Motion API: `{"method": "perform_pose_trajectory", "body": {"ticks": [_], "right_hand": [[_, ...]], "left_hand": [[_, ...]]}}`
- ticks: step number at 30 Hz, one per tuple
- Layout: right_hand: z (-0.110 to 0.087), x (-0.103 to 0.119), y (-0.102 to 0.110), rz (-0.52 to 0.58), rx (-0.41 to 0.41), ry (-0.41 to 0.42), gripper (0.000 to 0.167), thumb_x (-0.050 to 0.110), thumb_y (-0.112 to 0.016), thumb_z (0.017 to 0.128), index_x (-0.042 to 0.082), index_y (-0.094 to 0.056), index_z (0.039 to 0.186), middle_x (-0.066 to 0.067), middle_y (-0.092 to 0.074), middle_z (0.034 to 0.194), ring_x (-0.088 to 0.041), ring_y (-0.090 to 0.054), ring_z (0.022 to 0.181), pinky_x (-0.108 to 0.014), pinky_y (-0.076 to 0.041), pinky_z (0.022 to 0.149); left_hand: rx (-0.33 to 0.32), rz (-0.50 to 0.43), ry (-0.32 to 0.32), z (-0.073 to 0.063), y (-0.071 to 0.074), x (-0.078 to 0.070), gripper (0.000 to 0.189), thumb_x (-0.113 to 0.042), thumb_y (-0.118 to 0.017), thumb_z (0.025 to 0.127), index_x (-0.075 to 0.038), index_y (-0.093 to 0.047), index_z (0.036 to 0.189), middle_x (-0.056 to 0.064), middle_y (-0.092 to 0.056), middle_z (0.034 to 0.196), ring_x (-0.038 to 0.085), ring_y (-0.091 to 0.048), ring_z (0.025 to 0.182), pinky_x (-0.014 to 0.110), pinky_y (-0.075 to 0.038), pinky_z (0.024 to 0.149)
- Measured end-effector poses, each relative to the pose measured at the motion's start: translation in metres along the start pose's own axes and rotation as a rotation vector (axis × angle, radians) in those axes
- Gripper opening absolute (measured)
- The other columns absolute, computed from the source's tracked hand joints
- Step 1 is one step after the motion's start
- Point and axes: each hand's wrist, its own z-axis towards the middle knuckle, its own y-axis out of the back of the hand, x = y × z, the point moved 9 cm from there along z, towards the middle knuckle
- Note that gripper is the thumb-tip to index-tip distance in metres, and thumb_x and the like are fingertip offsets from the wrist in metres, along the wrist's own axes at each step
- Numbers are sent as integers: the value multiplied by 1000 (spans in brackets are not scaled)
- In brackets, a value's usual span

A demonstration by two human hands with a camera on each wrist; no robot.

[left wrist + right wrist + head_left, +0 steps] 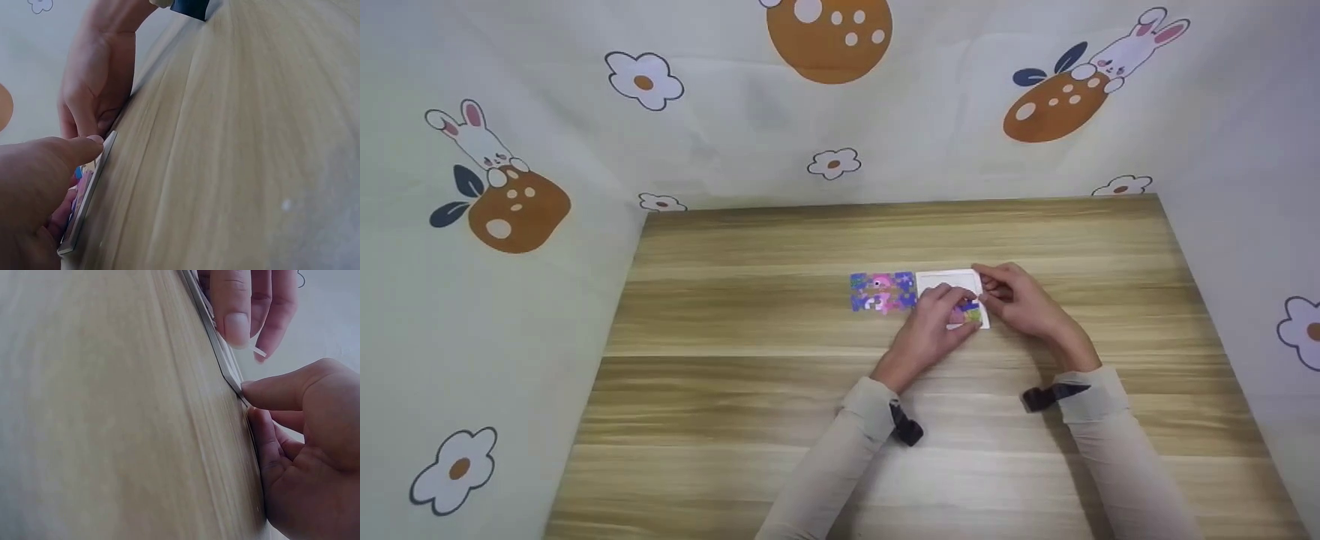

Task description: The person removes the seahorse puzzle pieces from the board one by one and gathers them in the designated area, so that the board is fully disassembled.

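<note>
A white puzzle frame point(952, 272) lies flat on the wooden table. Colourful jigsaw pieces point(973, 316) fill its lower right part, while its upper part shows bare white. My left hand point(931, 324) is over the frame; in the right wrist view it pinches a small thin puzzle piece point(258, 351), its pale edge showing between thumb and fingers. The left palm hides part of the frame. At the right edge my right hand point(1024, 304) grips the frame, its thumb point(270, 394) on the rim and its other fingers curled beside the edge.
Left of the frame lies a joined patch of puzzle pieces point(883, 292) with a pink figure on blue. The wood-grain table point(720, 420) meets a patterned cloth wall point(735, 127) at the back and sides. A black camera is strapped to each wrist.
</note>
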Motion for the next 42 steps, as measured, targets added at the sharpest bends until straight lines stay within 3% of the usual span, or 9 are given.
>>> {"method": "perform_pose_trajectory", "body": {"ticks": [10,15,18,25,33,37,42], "right_hand": [[1,0,-1,6,0,4,55,-10,-68,98,-5,-57,152,-27,-59,125,-34,-62,114,-13,-55,103],[1,-3,-2,18,4,-3,56,-11,-68,97,-7,-56,152,-29,-58,127,-37,-62,116,-15,-56,103],[1,-4,-1,11,6,-12,57,-10,-68,98,-7,-55,153,-29,-57,127,-37,-61,117,-17,-56,105],[0,-4,-1,3,18,-37,57,-9,-68,98,-3,-56,154,-26,-57,128,-35,-61,119,-16,-54,107],[0,-2,-1,12,6,-18,55,-10,-66,99,-5,-57,152,-26,-58,127,-34,-61,117,-15,-55,105],[1,-2,0,1,-10,8,54,-12,-67,97,-8,-57,150,-27,-59,124,-35,-62,114,-18,-57,103],[2,-4,-1,3,-1,-1,55,-11,-68,97,-6,-57,151,-27,-59,123,-33,-62,113,-16,-56,103]], "left_hand": [[42,-81,43,-3,1,6,38,-32,-78,101,-15,-70,133,1,-78,124,19,-70,118,27,-55,108],[3,-92,10,-4,2,5,23,-24,-76,103,-11,-73,121,0,-82,116,18,-73,110,26,-57,102],[-8,-88,-4,-5,1,5,26,-26,-80,100,-11,-74,120,-1,-82,116,18,-73,112,27,-56,106],[-17,-123,56,-5,0,9,33,-33,-84,96,-13,-75,121,-3,-82,116,17,-71,114,28,-53,109],[-66,-146,72,1,8,10,28,-33,-79,100,-11,-77,116,1,-83,107,18,-74,102,25,-58,93],[-79,-201,78,5,14,12,29,-29,-80,100,-6,-76,118,7,-82,109,21,-76,97,24,-62,86],[-88,-201,54,5,18,13,32,-27,-78,101,-4,-75,123,8,-81,114,21,-76,106,26,-61,96]]}}
